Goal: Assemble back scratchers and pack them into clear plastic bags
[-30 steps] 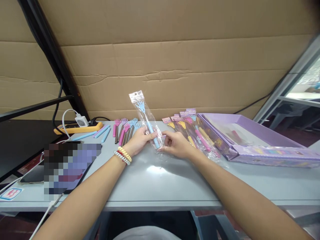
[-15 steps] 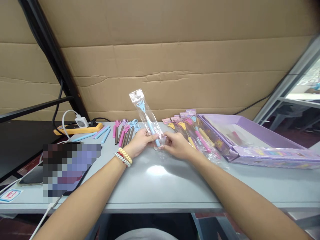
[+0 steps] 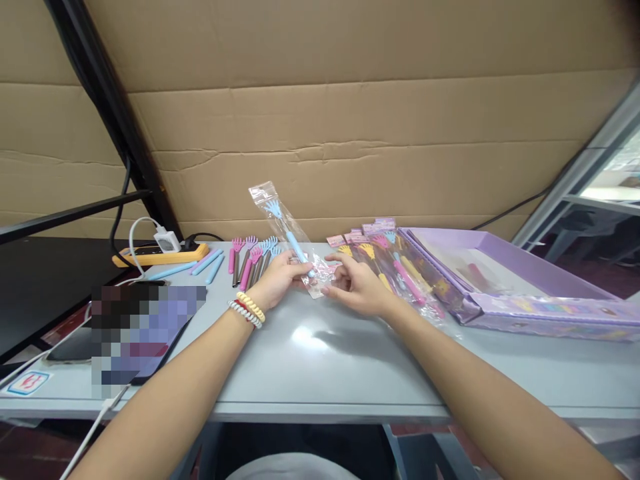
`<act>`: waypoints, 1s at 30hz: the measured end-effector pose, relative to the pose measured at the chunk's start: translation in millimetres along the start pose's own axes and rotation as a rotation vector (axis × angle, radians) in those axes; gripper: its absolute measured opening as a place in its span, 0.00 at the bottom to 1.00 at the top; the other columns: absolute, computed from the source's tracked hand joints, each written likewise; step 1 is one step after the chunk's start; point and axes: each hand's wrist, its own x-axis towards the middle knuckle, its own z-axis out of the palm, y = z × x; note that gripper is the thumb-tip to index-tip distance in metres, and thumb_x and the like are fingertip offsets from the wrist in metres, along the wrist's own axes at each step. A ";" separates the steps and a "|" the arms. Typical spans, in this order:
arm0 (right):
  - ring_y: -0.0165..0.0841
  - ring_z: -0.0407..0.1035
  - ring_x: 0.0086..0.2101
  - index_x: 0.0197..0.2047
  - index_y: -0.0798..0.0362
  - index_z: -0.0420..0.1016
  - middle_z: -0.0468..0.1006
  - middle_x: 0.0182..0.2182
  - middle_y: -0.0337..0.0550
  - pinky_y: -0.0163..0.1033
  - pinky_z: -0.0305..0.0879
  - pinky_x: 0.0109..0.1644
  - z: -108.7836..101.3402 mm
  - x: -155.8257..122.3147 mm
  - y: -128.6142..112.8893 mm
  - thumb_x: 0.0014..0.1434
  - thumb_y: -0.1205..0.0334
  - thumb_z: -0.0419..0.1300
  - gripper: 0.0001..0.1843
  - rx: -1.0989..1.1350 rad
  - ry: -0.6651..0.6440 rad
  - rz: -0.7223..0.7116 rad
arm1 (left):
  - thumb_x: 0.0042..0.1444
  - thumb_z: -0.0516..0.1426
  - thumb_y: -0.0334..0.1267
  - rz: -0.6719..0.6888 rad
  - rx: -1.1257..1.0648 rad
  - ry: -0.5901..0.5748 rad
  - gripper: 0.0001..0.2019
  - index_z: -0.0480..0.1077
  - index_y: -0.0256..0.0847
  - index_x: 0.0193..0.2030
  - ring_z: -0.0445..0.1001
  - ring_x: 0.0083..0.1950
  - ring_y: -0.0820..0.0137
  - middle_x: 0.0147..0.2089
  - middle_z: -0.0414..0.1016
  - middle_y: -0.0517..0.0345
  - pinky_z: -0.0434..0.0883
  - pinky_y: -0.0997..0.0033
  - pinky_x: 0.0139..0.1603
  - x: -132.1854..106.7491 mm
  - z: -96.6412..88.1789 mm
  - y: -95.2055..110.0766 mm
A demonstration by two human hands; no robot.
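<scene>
A light-blue back scratcher point(image 3: 297, 247) lies inside a clear plastic bag point(image 3: 263, 193), tilted with its claw end up and to the left. My left hand point(image 3: 278, 279) is closed on the bag and the handle's lower part, thumb on top. At the bag's lower end, my right hand point(image 3: 361, 285) has its fingers curled around a small pink-printed card point(image 3: 327, 271); part of the card is hidden by the fingers. Several loose back scratchers point(image 3: 254, 259) in pink, purple and blue lie behind my left hand. Bagged back scratchers point(image 3: 411, 283) with pink cards lie right of my right hand.
A purple display box point(image 3: 545, 308) stands at the right. Loose blue and purple handles point(image 3: 215, 267), a yellow power strip point(image 3: 193, 254) with a white charger, and a phone with a blurred screen point(image 3: 155, 333) are at the left. Cardboard point(image 3: 350, 120) walls the back.
The bagged back scratcher has shifted slightly left and down at its top. The right fingers have spread wider, and a pink-printed card now shows by them at the bag's lower end.
</scene>
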 end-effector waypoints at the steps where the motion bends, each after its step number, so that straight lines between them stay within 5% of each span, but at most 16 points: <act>1: 0.27 0.62 0.23 0.58 0.55 0.57 0.71 0.28 0.38 0.33 0.58 0.27 -0.5 -0.5 0.2 0.50 0.50 0.64 0.37 0.039 -0.023 -0.023 | 0.44 0.63 0.34 0.009 0.003 0.025 0.13 0.67 0.35 0.37 0.73 0.28 0.70 0.30 0.74 0.54 0.73 0.67 0.30 0.9 -1.4 0.2; 3: 0.26 0.61 0.24 0.58 0.53 0.58 0.72 0.32 0.40 0.33 0.58 0.27 -0.1 -0.7 1.7 0.45 0.53 0.68 0.40 0.061 -0.053 -0.075 | 0.44 0.63 0.34 0.025 0.010 0.075 0.13 0.68 0.35 0.37 0.74 0.30 0.69 0.32 0.75 0.54 0.73 0.67 0.32 2.6 -4.1 0.1; 10: 0.26 0.55 0.21 0.36 0.54 0.74 0.63 0.19 0.35 0.33 0.53 0.28 3.1 3.9 10.6 0.57 0.61 0.58 0.07 -0.173 0.143 -0.158 | 0.41 0.65 0.38 0.019 0.170 0.001 0.15 0.68 0.36 0.35 0.72 0.28 0.69 0.29 0.74 0.55 0.70 0.70 0.26 3.0 -7.3 -3.7; 18: 0.26 0.58 0.24 0.29 0.55 0.71 0.68 0.22 0.38 0.33 0.54 0.29 2.6 4.9 7.0 0.55 0.66 0.57 0.05 -0.162 0.187 -0.251 | 0.41 0.66 0.43 -0.052 0.269 -0.240 0.23 0.69 0.35 0.43 0.71 0.29 0.73 0.28 0.72 0.59 0.68 0.72 0.30 -2.8 -2.4 -1.4; 24: 0.26 0.59 0.24 0.27 0.55 0.70 0.68 0.21 0.38 0.32 0.53 0.29 4.5 5.4 9.1 0.53 0.67 0.58 0.04 -0.167 0.179 -0.202 | 0.47 0.60 0.56 -0.070 0.240 -0.265 0.25 0.68 0.34 0.41 0.72 0.30 0.71 0.31 0.73 0.54 0.69 0.70 0.31 -2.3 -3.7 -4.5; 30: 0.26 0.57 0.23 0.27 0.55 0.69 0.65 0.19 0.36 0.33 0.51 0.28 4.7 5.5 8.5 0.53 0.64 0.58 0.05 -0.188 0.156 -0.102 | 0.40 0.68 0.41 -0.039 0.218 -0.302 0.23 0.67 0.34 0.41 0.68 0.30 0.75 0.30 0.70 0.60 0.67 0.72 0.32 -1.4 -1.5 -7.8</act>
